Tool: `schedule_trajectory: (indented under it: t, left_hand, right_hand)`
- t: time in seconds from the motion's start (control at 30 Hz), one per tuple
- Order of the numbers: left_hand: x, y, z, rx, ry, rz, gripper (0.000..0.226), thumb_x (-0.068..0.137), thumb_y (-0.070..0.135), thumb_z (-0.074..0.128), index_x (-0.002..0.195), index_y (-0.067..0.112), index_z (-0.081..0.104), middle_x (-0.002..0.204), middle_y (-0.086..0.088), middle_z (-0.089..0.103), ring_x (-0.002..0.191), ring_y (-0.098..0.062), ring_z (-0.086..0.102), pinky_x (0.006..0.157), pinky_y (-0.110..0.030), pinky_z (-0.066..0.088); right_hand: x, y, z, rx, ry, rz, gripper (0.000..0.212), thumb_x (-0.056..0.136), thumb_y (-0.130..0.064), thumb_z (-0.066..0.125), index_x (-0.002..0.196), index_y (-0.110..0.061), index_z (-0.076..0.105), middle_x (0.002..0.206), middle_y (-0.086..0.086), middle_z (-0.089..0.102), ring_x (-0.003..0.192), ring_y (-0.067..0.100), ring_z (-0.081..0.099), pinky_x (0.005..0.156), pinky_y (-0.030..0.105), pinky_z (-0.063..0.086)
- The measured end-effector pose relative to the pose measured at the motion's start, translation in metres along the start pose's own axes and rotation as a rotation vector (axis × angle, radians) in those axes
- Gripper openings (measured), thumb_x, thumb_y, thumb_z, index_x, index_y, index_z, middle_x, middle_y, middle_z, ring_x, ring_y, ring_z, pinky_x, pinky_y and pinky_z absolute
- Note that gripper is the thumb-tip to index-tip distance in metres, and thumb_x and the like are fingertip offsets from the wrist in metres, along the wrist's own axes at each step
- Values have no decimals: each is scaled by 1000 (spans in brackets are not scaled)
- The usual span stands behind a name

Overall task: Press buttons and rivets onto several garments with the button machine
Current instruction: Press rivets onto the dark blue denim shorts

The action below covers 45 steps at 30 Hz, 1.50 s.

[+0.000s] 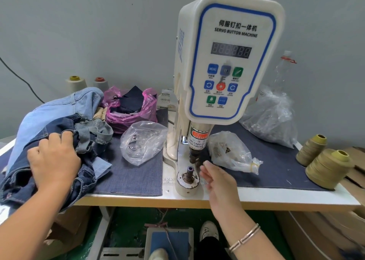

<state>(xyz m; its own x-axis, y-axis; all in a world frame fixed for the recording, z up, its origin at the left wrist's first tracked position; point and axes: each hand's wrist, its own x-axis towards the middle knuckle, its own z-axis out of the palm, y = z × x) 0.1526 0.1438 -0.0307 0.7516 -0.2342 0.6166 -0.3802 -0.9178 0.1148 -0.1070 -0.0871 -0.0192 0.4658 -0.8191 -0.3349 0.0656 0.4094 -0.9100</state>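
1. Work area: a white table (256, 197) against a plain grey wall, partly covered by a dark blue cloth mat (130, 173). The button machine (225, 62) stands upright at the table's middle, its lower post (190, 173) at the front edge.
2. Progress: no garment lies on the lower post, and no button or rivet can be made out on it. Whether any garment is already finished cannot be told. Judged from this, a pressing cycle is not under way, and the next garment is yet to be loaded.
3. Garments: a heap of denim garments (59, 121) lies at the left end of the table.
4. Left hand (53, 157): fingers curled into the dark denim, gripping it.
5. Right hand (217, 178): fingers loosely extended, holding nothing, just beside the lower post.
6. Containers:
   - Clear bag (142, 141), left of the machine: small metal parts, type unclear.
   - Tied bag (231, 153), right of the machine: small metal pieces.
   - Large clear bag (270, 117), at the rear right: contents unclear.
   - Pink bag (132, 109), behind: dark fabric pieces.
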Motion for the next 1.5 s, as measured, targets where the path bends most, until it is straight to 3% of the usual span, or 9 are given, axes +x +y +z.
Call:
schedule_trajectory:
  t: [0.13,0.23,0.4,0.6,0.8,1.17,1.27,1.33,1.5]
  left_hand:
    - [-1,2,-2,-4,1,7,38,68,-12,70,94,1,45,80,-29,47,74,-43,48,65,-48,34]
    - [0,0,0,-28,-15,11,44,67,-9,75,94,2,42,81,-30,46,75,-44,47,65,-50,37]
    - [1,0,-2,-28,-31,12,44,67,-9,75,95,3,42,81,-29,45,75,-44,47,66,-51,40]
    - [1,0,-2,-34,-30,5,43,68,-11,73,95,2,42,81,-30,45,76,-44,47,65,-51,40]
    - [0,1,-1,-39,-19,-15,40,70,-10,72,96,2,45,83,-30,47,77,-44,47,67,-51,39]
    - [1,-2,2,-41,-23,-12,43,67,-9,73,94,5,43,81,-26,45,75,-42,45,66,-50,37]
    - [1,-1,3,-28,-14,-14,44,65,-9,74,93,6,44,80,-25,46,74,-41,46,65,-48,35]
    - [0,-1,2,-19,-13,-11,43,64,-11,73,93,4,45,80,-25,47,74,-41,47,64,-47,34]
    - [0,1,-1,-20,-11,-16,39,66,-11,72,93,2,47,80,-27,48,74,-42,48,65,-48,35]
  right_hand:
    - [30,-12,-32,-647,22,-470,9,88,-20,66,80,-23,68,74,-10,69,77,5,64,71,20,49]
    - [60,-12,-47,-1095,-69,-598,11,89,-25,65,91,-20,74,89,-8,66,84,8,57,74,22,42]
    - [76,-6,-55,-1218,-30,-692,14,88,-29,66,94,-21,75,88,-10,61,83,9,51,72,24,37]
    - [69,1,-67,-1362,86,-896,9,82,-24,72,83,-16,77,74,-4,61,76,18,53,70,34,43]
    - [75,-2,-76,-1266,-16,-728,17,90,-21,62,102,-20,74,81,-11,53,84,9,49,73,26,40]
    - [65,-9,-72,-1223,86,-608,8,88,-21,66,84,-16,71,83,-3,65,79,12,56,67,23,42]
    - [40,-11,-55,-883,50,-472,11,88,-25,66,78,-23,68,70,-13,65,71,2,58,58,14,37]
    - [18,-10,-36,-581,-83,-233,11,87,-25,66,77,-22,69,52,-13,57,49,1,49,49,13,34]
    - [-7,-16,-7,-47,-350,208,18,84,-17,68,75,-9,55,55,-1,43,38,7,34,32,17,25]
